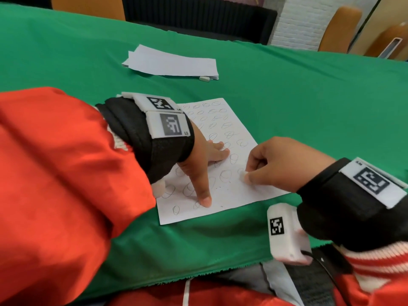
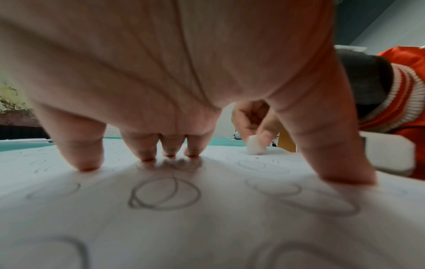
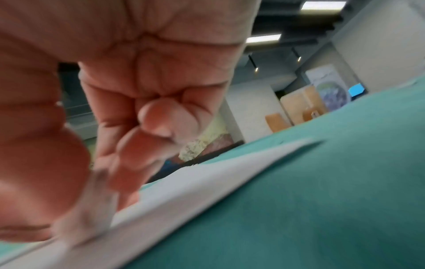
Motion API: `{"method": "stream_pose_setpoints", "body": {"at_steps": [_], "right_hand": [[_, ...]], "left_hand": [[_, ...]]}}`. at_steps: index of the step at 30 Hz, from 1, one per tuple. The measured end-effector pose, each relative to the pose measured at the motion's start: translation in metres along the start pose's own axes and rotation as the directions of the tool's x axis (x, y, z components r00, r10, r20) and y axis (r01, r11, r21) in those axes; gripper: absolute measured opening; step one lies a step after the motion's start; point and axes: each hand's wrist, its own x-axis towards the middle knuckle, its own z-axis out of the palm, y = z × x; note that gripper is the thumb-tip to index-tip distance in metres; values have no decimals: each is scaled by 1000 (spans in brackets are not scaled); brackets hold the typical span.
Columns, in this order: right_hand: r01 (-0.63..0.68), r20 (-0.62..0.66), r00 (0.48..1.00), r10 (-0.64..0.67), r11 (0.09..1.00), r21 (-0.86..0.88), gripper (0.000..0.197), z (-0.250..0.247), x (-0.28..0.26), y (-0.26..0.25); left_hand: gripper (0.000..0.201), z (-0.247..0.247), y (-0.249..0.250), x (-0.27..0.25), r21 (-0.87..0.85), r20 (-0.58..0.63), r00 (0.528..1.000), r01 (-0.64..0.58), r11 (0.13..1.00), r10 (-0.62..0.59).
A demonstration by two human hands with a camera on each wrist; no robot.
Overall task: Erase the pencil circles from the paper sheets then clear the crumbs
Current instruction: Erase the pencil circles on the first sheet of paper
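A white paper sheet [image 1: 229, 195] covered in several pencil circles [image 2: 164, 194] lies on the green tablecloth [image 1: 287, 96]. My left hand [image 1: 205, 164] presses down on the sheet with spread straight fingers, thumb tip near the sheet's front edge. My right hand [image 1: 265, 166] pinches a small white eraser [image 1: 242, 176] between thumb and fingers and holds it against the paper near its right edge. The eraser [image 2: 255, 146] shows in the left wrist view touching the sheet. A few dark crumbs [image 1: 220, 187] lie on the paper between the hands.
A stack of blank white sheets [image 1: 172, 62] lies farther back on the cloth with a second eraser [image 1: 204, 79] at its front corner. Orange chairs [image 1: 337, 27] stand beyond the far edge. The near table edge [image 1: 198, 277] runs by my lap.
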Motion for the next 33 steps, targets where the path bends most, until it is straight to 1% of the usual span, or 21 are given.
{"method": "stream_pose_setpoints", "body": {"at_steps": [2,3,6,8,10,12,14,17,22,25,27,28,30,33], "right_hand": [[16,61,998,-17,1000,21,14,1,-3,-3],[-1,60,998,-1,999,35,14,0,-1,-2],[-64,-21,998,65,997,38,15,-5,6,5],[-45,-29,999,45,999,8,18,-4,5,6],[4,23,1000,-4,1000,-2,18,-2,1,5],[9,54,998,-10,1000,21,17,-1,-1,5],[-24,31,999,22,998,55,16,-3,2,10],[-47,-55,997,47,999,2,17,-9,5,19],[5,-121,993,-1,999,37,21,-23,4,17],[71,-121,989,-80,995,-72,19,-22,8,9],[125,-94,986,-141,979,-159,17,-19,13,5],[142,-84,984,-160,973,-184,16,-16,14,3],[174,-76,978,-195,959,-222,15,-14,17,2],[222,-15,972,-235,935,-275,14,-10,19,3]], "left_hand": [[120,0,0,0,0,-1,1000,3,1000,-3],[120,0,0,0,0,-1,1000,3,1000,-3],[120,0,0,-1,-2,-1,1000,-2,1000,2],[121,0,0,0,1,-3,1000,-3,1000,3],[120,0,-1,1,3,-5,1000,-3,1000,3],[120,1,-1,2,-2,-7,1000,-6,1000,6],[120,1,-1,2,-14,-6,1000,-5,1000,5],[118,1,-1,1,-33,-21,1000,-11,999,11],[102,-3,0,0,-134,-83,996,-37,990,26],[89,-10,2,1,-142,-116,993,-16,990,0],[82,-18,7,2,-74,-165,986,2,997,-14],[83,-19,10,3,-35,-185,983,3,999,-9],[94,-24,15,7,14,-207,978,-1,1000,4],[110,-25,16,14,12,-167,986,-15,1000,17]]}}
